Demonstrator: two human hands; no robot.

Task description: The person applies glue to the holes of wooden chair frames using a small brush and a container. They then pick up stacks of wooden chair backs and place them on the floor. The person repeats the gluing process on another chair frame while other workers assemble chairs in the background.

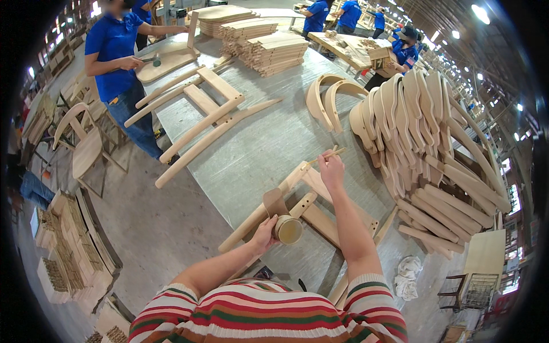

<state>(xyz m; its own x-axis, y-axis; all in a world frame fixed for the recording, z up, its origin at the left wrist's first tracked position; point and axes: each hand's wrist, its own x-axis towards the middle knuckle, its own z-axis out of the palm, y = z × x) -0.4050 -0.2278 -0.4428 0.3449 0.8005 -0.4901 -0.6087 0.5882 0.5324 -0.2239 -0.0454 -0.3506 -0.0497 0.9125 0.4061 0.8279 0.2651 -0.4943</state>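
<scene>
My left hand (pixel 266 234) is closed around a small round pot (pixel 289 230) with pale yellowish contents. A brown flat piece (pixel 275 202) stands up beside the pot; whether my left hand grips it too I cannot tell. In my right hand (pixel 331 170) a thin wooden stick (pixel 337 152) is pinched, its lower end at the far corner of a wooden chair frame (pixel 315 220). The frame lies on the grey table, under and between my forearms, with dark holes in its joints. My left hand is over its left rail.
Another chair frame (pixel 200 108) lies farther left on the table (pixel 257 148). Curved backrests (pixel 326 100) and a tall pile of bent wooden parts (pixel 406 114) stand right, above loose legs (pixel 440 211). Slat stacks (pixel 269 51) sit far back. A person in blue (pixel 108 57) works far left.
</scene>
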